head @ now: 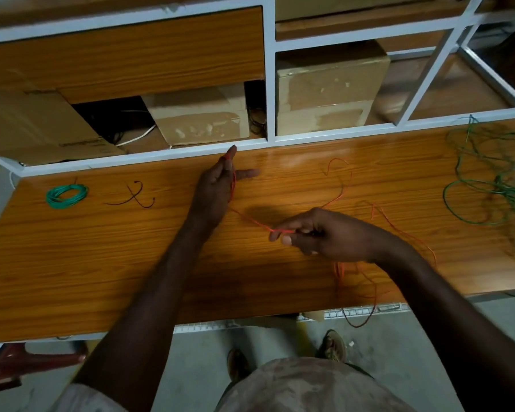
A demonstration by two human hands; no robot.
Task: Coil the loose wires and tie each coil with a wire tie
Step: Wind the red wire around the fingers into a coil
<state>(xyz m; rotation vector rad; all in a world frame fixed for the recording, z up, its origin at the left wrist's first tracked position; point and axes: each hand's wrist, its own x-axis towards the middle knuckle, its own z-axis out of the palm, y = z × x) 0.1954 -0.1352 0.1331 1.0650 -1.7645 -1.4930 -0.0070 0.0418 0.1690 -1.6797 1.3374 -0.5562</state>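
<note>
A thin red wire (252, 220) runs from my left hand (217, 188) to my right hand (318, 234). My left hand is held up with fingers extended, and the red wire is looped around them. My right hand pinches the wire between thumb and fingers, lower and to the right. The rest of the red wire trails loose over the wooden table (101, 263) to the right and hangs off the front edge. A tied green coil (66, 195) lies at the far left. Two dark wire ties (134, 196) lie crossed beside it.
A tangle of loose green wire (494, 179) spreads over the table's right end. Behind the table stands a white-framed shelf (269, 84) holding cardboard boxes (330, 87). My feet and the concrete floor show below the front edge.
</note>
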